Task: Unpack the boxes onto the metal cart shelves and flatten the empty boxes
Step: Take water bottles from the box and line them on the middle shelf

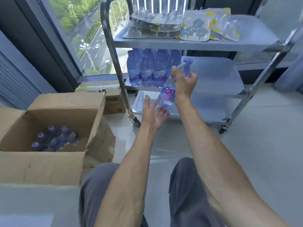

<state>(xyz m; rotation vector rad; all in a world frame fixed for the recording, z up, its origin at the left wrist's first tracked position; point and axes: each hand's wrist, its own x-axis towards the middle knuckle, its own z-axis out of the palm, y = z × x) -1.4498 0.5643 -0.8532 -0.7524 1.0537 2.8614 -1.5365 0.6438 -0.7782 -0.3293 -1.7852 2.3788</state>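
A water bottle (170,89) is held tilted before the metal cart (196,45), near its middle shelf (218,79). The neck is pinched by the right hand (184,82); the left hand (154,112) is spread beneath the base, fingers (147,99) relaxed. Risk: the neck grip is narrow, so a slip is likely. Shelved bottles (146,69) at the left could be toppled on placement. More bottles remain in the open box (49,128), near left.
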